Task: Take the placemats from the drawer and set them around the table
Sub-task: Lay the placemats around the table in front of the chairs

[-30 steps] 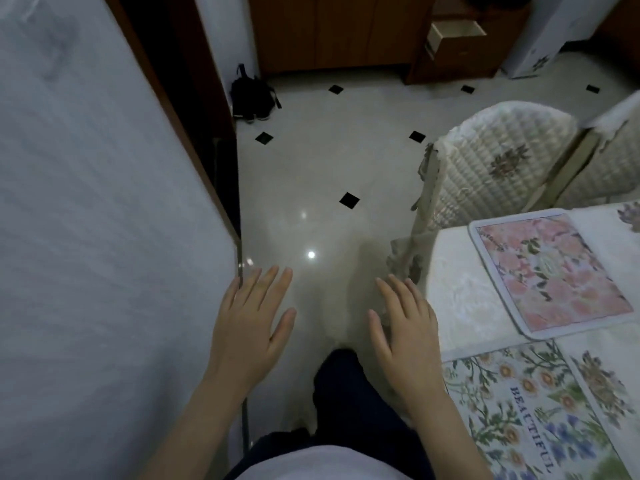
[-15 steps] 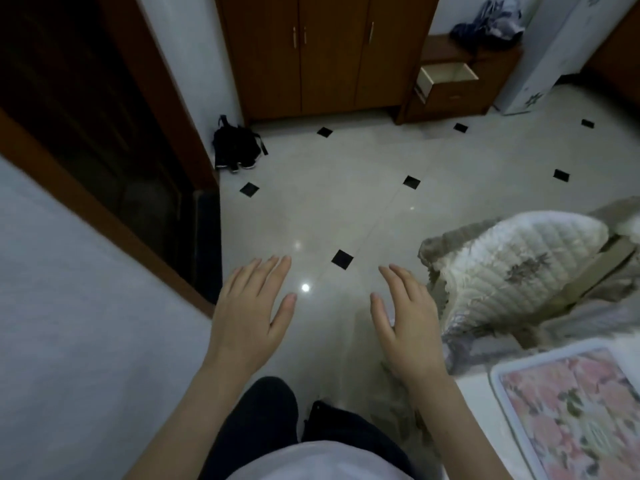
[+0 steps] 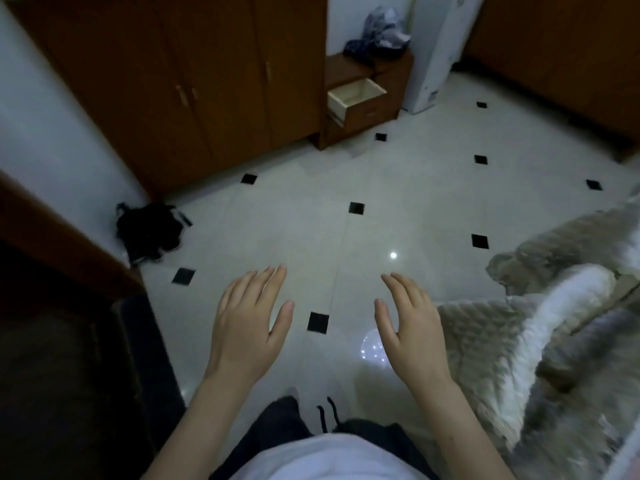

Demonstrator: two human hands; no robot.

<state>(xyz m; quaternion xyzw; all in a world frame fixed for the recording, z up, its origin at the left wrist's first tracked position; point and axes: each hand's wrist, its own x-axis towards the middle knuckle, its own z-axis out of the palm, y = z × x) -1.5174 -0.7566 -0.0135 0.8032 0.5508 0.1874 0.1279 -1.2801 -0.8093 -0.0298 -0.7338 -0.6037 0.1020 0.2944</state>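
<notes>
View: you had turned from the table; its placemats left sight.
Drawer (image 3: 358, 98): stood pulled out at 12 o'clock, well apart.
Left hand (image 3: 250, 326): spread, empty.
Right hand (image 3: 412, 330): spread, empty.
Meaning: probably returning for more.

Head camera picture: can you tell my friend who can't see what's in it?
Two empty hands, left and right, reach out open over a pale tiled floor. Ahead, a small wooden drawer stands pulled open beside brown cupboards; a quilted chair cover is at right.
</notes>
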